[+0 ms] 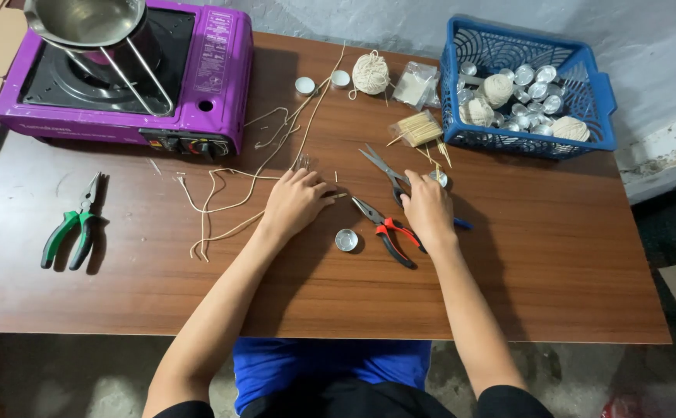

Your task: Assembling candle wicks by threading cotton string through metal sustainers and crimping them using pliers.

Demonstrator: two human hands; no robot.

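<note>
Head view shows the left hand flat with fingers pressing a thin string that runs off to its left, while the right hand, fingers curled, rests on scissors beside red pliers pointing up-left.

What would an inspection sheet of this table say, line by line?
Surface: brown wooden table, unbroken.
Job's things: left hand on pale string; right hand on scissors; red pliers and small metal cup between.
Clutter: green pliers, purple stove with pot, blue basket of cups and string balls, stick bundle.
Fingers: bare, flat on the table.
Cables: nothing seen.
Surroundings: grey wall, concrete floor.
</note>
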